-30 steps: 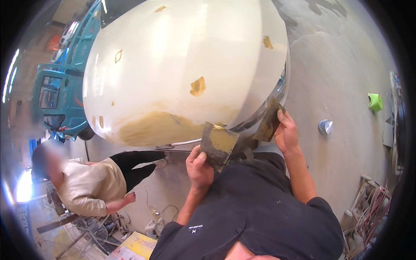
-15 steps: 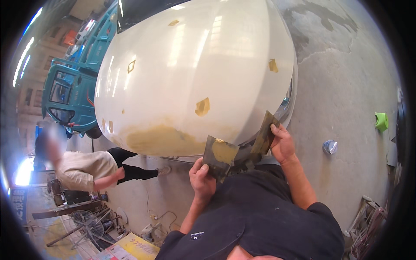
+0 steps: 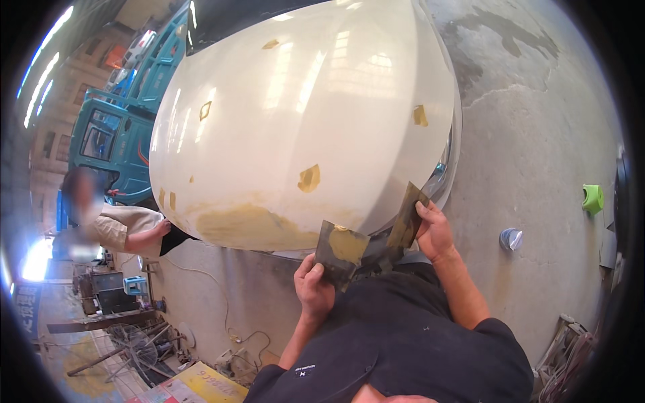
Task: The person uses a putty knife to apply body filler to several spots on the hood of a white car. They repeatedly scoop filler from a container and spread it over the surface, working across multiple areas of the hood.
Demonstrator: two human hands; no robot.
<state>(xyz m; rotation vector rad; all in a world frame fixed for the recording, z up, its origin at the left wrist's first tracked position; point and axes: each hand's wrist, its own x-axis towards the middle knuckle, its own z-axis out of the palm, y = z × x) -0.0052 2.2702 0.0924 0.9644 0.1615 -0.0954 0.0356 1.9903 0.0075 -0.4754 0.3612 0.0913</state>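
My left hand [image 3: 314,290] grips a dark, flat, square putty plate [image 3: 329,256] by its left edge, thumb on top. A yellow-tan smear of putty [image 3: 345,244] lies on its face. Raised in my right hand [image 3: 435,232], tilted on edge, is a dark flat putty spreader [image 3: 405,220] with yellowish residue. The two tools are a short way apart in front of my chest. Just beyond them is the white car hood [image 3: 356,127], with a broad tan putty area [image 3: 245,225] along its near left edge and several small patches, one [image 3: 310,178] near the middle.
A person [image 3: 121,228] in a beige top stands left of the hood, near a teal truck [image 3: 111,138]. On the floor to the right are a round tub [image 3: 510,239] and a green stool [image 3: 592,199]. A cord [image 3: 222,295] and a wire fan guard [image 3: 133,346] lie at lower left.
Both putty tools have dropped slightly toward me. The person at left has shifted left and farther behind the hood edge, uncovering a blue stool. The view has tilted a little.
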